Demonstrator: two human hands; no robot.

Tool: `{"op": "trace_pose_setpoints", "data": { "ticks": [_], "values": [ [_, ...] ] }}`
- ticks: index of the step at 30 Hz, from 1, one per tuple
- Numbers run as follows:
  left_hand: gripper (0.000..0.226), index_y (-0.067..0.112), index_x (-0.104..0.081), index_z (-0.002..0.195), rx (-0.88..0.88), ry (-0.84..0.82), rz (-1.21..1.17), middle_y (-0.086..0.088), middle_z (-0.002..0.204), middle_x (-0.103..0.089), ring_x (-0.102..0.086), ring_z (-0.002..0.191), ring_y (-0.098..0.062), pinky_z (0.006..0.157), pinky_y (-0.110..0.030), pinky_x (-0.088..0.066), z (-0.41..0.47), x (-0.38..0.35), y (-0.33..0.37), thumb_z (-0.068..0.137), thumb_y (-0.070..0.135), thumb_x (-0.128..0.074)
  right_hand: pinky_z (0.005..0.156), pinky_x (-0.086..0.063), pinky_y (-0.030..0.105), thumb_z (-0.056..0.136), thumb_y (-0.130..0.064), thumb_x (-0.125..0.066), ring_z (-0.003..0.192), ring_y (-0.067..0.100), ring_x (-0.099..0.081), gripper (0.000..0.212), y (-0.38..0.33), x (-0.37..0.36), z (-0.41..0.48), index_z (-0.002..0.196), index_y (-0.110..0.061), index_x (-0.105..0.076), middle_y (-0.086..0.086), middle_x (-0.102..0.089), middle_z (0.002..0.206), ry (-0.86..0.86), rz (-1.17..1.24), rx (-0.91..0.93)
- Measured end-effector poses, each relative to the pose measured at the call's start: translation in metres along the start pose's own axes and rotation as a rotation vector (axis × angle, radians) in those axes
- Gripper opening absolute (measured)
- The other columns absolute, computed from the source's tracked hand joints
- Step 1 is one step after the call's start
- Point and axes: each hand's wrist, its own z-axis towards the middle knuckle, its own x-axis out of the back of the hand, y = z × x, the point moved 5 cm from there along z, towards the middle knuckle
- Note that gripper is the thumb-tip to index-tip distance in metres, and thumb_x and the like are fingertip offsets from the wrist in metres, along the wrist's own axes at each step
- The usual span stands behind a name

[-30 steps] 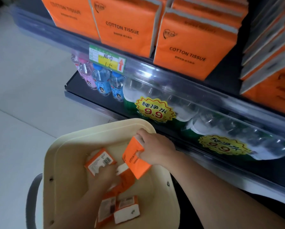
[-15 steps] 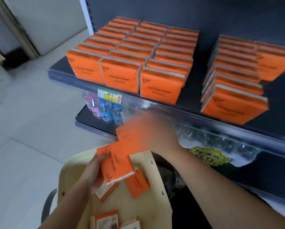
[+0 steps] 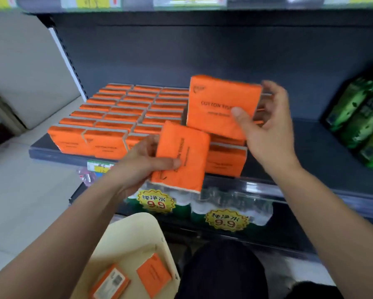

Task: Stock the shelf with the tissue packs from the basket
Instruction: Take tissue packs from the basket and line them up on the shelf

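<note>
Pinching the upper tissue pack [image 3: 220,106], right hand [image 3: 267,128] hovers above left hand [image 3: 142,167] gripping the lower pack [image 3: 184,156].

Dark grey back panel [image 3: 203,52] is standing beyond the right hand [image 3: 267,134]; pale tiled floor [image 3: 30,190] is lying left of the left hand [image 3: 142,165]; pale wall panel [image 3: 23,67] is rising up-left of it; green packs [image 3: 362,117] are sitting right of the right hand; bottled water [image 3: 231,201] with yellow 9.9 stickers [image 3: 226,221] is sitting below it.

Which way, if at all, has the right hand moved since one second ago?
Yes. The right hand rose out of the basket to the shelf, holding a pack above the stocked rows.
</note>
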Motion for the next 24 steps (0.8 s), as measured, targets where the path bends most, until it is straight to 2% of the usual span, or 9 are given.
{"op": "trace_pose_setpoints", "data": {
  "ticks": [3,7,10,12,14,17,21,24],
  "values": [
    [0.048,0.014,-0.060,0.102,-0.214,-0.065,0.182,-0.005,0.094,-0.068,-0.066,0.082,-0.014,0.072,-0.029,-0.057,0.031,-0.044,0.046,0.058,0.006,-0.077,0.080,-0.054,0.033,0.078,-0.030,-0.070,0.086,0.007,-0.059,0.054,0.010,0.040,0.033,0.122,-0.032,-0.038,-0.003,-0.060,0.103,0.117,0.002,0.021],
    [0.055,0.021,-0.061,0.115,-0.414,-0.124,0.484,0.004,0.100,-0.067,-0.063,0.087,-0.007,0.083,-0.027,-0.052,0.071,-0.105,0.078,0.062,0.016,-0.076,0.089,-0.054,0.042,0.076,-0.031,-0.069,0.099,0.016,-0.061,0.053,0.048,0.079,0.066,0.120,-0.032,-0.040,-0.002,-0.059,0.109,0.162,-0.049,-0.018],
    [0.064,0.026,-0.057,0.124,-0.513,-0.106,0.682,0.010,0.108,-0.063,-0.059,0.086,0.006,0.089,-0.014,-0.045,0.095,-0.142,0.083,0.066,0.015,-0.082,0.089,-0.054,0.045,0.075,-0.029,-0.070,0.098,0.020,-0.062,0.054,0.092,0.096,0.085,0.122,-0.031,-0.043,0.002,-0.062,0.108,0.125,-0.094,-0.112],
    [0.062,0.022,-0.057,0.122,-0.544,-0.090,0.747,0.010,0.107,-0.061,-0.056,0.091,0.003,0.090,-0.017,-0.044,0.111,-0.160,0.084,0.067,0.015,-0.083,0.091,-0.053,0.043,0.076,-0.022,-0.071,0.096,0.020,-0.062,0.056,0.127,0.103,0.095,0.125,-0.024,-0.045,0.001,-0.062,0.105,0.083,-0.104,-0.193],
    [0.054,0.025,-0.054,0.106,-0.553,-0.079,0.739,0.014,0.093,-0.058,-0.056,0.086,-0.006,0.083,-0.026,-0.047,0.127,-0.172,0.085,0.060,0.024,-0.082,0.093,-0.052,0.041,0.079,-0.011,-0.070,0.099,0.019,-0.061,0.052,0.159,0.104,0.100,0.125,-0.020,-0.046,0.000,-0.061,0.105,0.009,-0.124,-0.268],
    [0.043,0.032,-0.047,0.088,-0.546,-0.079,0.748,0.015,0.087,-0.055,-0.055,0.082,-0.007,0.077,-0.027,-0.047,0.150,-0.181,0.085,0.056,0.028,-0.075,0.095,-0.050,0.041,0.086,-0.008,-0.063,0.106,0.018,-0.058,0.042,0.196,0.096,0.106,0.119,-0.027,-0.046,-0.003,-0.058,0.110,-0.081,-0.154,-0.347],
    [0.040,0.027,-0.051,0.094,-0.539,-0.134,0.872,0.017,0.089,-0.052,-0.054,0.089,-0.007,0.079,-0.022,-0.045,0.174,-0.191,0.076,0.064,0.019,-0.076,0.091,-0.051,0.034,0.084,-0.021,-0.069,0.102,0.015,-0.059,0.044,0.215,0.084,0.120,0.119,-0.028,-0.045,-0.002,-0.060,0.112,-0.107,-0.141,-0.366],
    [0.041,0.023,-0.052,0.103,-0.491,-0.173,0.951,0.008,0.097,-0.055,-0.056,0.095,-0.013,0.081,-0.024,-0.047,0.192,-0.198,0.066,0.072,0.006,-0.074,0.086,-0.047,0.029,0.085,-0.021,-0.068,0.099,0.012,-0.054,0.044,0.220,0.082,0.132,0.122,-0.020,-0.044,-0.005,-0.055,0.108,-0.131,-0.202,-0.340]
  ]
}}
